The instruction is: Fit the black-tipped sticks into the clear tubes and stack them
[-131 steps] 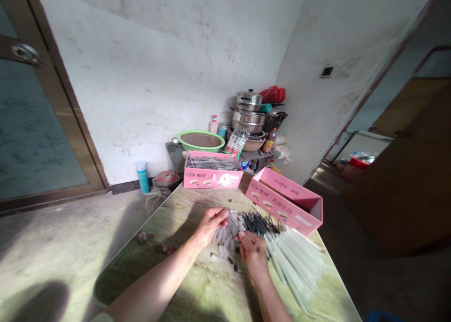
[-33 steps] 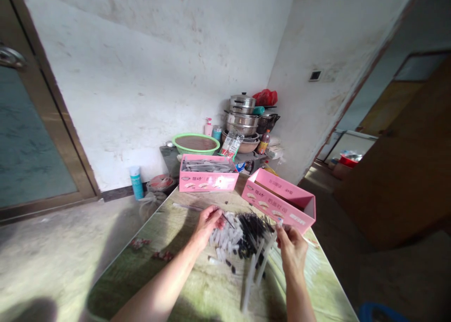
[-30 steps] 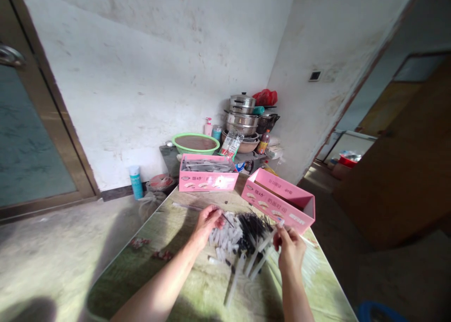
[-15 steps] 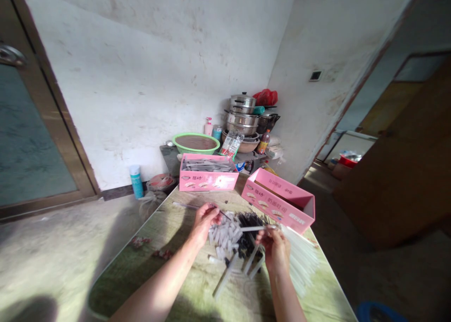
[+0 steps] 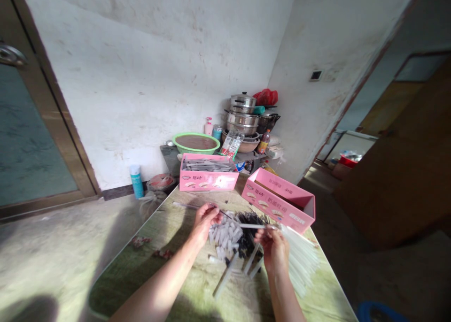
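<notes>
Between the fingertips of my left hand [image 5: 208, 218] is a thin dark rod [image 5: 225, 214], pointing right. My right hand [image 5: 273, 244] pinches a whitish tube [image 5: 252, 226], held level, and its left end is at the rod's tip; whether the rod is inside I cannot tell. Below lies a heap of short translucent white pieces [image 5: 222, 237], beside a pile of thin black pieces [image 5: 248, 218]. A few loose greyish tubes [image 5: 225, 275] lie nearer to me. Many long clear-white tubes [image 5: 301, 261] are laid side by side right of my right hand.
A pink box [image 5: 208, 181] full of grey sticks stands at the table's far edge. Another open pink box [image 5: 278, 202] stands to its right. Behind are a green basin [image 5: 196, 143] and stacked steel pots [image 5: 243, 115]. A long pale tube [image 5: 185, 204] lies left of my left hand.
My right hand has shifted slightly left with the tube, and the tube's end now meets the tip of the dark rod. My left hand has hardly moved.
</notes>
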